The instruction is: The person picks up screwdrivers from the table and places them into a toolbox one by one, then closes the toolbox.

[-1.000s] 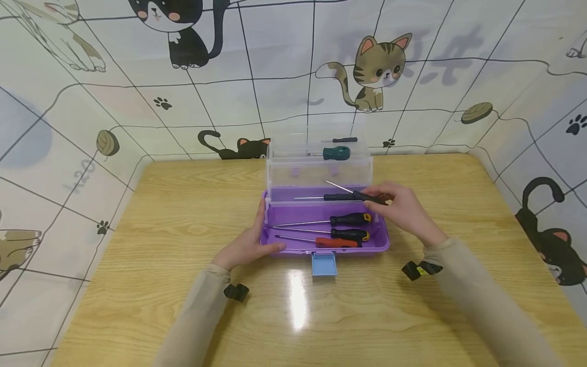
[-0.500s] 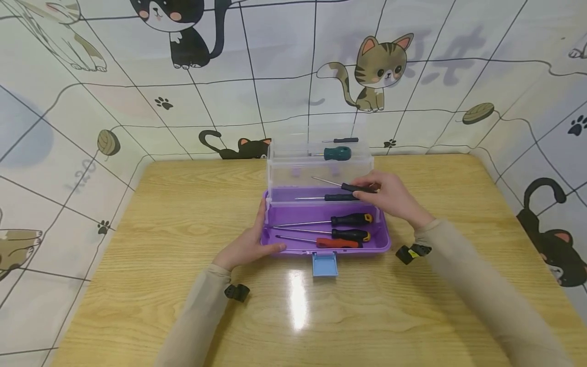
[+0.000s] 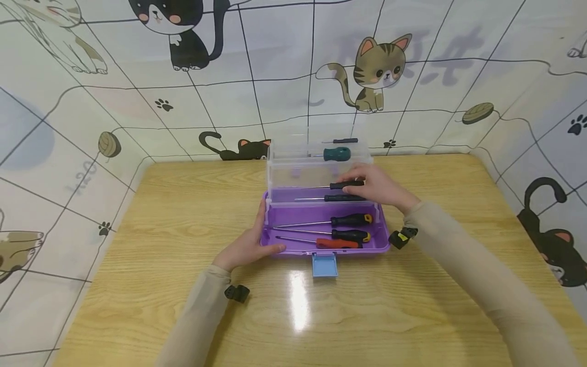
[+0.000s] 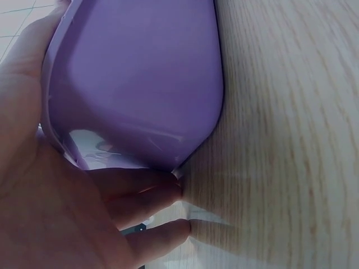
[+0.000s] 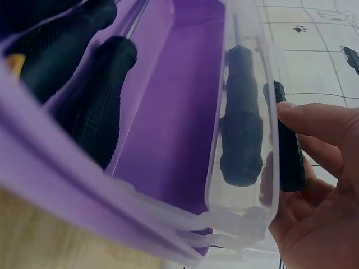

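Observation:
An open purple toolbox (image 3: pixel 381 243) with clear stepped trays (image 3: pixel 316 171) stands mid-table. My right hand (image 3: pixel 376 186) pinches a thin black screwdriver (image 3: pixel 346 184) and holds it level at the clear middle tray, just above another black screwdriver (image 3: pixel 341 198) lying there. In the right wrist view the held screwdriver (image 5: pixel 289 145) is against the clear tray wall (image 5: pixel 269 112), with my fingers (image 5: pixel 314 120) round its handle. My left hand (image 3: pixel 245 247) grips the box's front-left corner, its palm on the purple wall (image 4: pixel 140 84). Three screwdrivers lie in the base, one of them red-handled (image 3: pixel 336 243).
A teal-handled screwdriver (image 3: pixel 336 153) and a small black one (image 3: pixel 344 140) lie in the upper trays. The blue latch (image 3: pixel 324 265) hangs over the box's front. The wooden table (image 3: pixel 183 204) stretches to either side, and the cat-patterned wall (image 3: pixel 293 76) stands close behind.
My right hand has carried the thin black screwdriver left and away from me, turning it from tilted to level at the clear tray. The left hand and the box have not moved.

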`<move>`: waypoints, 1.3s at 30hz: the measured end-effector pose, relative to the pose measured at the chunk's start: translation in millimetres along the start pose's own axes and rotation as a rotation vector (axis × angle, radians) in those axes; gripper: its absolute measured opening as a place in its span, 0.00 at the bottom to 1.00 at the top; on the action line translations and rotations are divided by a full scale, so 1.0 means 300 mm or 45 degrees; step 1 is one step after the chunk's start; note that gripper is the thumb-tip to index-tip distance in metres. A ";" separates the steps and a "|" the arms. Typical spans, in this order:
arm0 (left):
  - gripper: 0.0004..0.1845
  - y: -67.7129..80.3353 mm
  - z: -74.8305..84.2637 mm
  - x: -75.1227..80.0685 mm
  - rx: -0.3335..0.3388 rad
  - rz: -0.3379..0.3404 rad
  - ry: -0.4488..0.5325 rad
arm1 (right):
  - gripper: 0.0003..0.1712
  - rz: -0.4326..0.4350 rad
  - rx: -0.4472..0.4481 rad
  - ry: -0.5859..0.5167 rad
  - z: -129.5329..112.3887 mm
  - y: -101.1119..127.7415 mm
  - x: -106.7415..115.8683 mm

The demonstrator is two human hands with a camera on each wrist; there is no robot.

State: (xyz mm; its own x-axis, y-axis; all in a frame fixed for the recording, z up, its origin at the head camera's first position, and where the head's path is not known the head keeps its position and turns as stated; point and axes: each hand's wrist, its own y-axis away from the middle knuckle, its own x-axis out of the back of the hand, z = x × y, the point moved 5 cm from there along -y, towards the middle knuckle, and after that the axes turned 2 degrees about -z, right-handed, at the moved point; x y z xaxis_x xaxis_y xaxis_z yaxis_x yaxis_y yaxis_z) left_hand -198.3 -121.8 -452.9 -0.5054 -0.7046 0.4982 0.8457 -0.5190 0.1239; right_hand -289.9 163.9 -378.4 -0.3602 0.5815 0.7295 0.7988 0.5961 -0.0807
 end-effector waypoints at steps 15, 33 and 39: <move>0.66 -0.007 -0.006 0.000 -0.024 0.005 0.047 | 0.13 -0.001 -0.126 0.049 -0.005 -0.047 -0.022; 0.65 -0.006 0.009 -0.009 0.005 -0.013 0.010 | 0.13 0.092 -0.211 -0.111 0.001 0.013 0.001; 0.65 -0.004 -0.003 -0.011 0.026 -0.004 0.005 | 0.10 0.147 -0.171 -0.138 -0.015 0.048 0.001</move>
State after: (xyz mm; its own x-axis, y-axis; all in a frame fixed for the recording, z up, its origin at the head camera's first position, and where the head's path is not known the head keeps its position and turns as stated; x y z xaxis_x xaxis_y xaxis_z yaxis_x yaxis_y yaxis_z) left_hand -197.9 -119.2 -455.5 -0.5084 -0.7049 0.4946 0.8476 -0.5110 0.1430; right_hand -276.3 170.2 -376.3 -0.3061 0.7024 0.6426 0.8924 0.4468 -0.0632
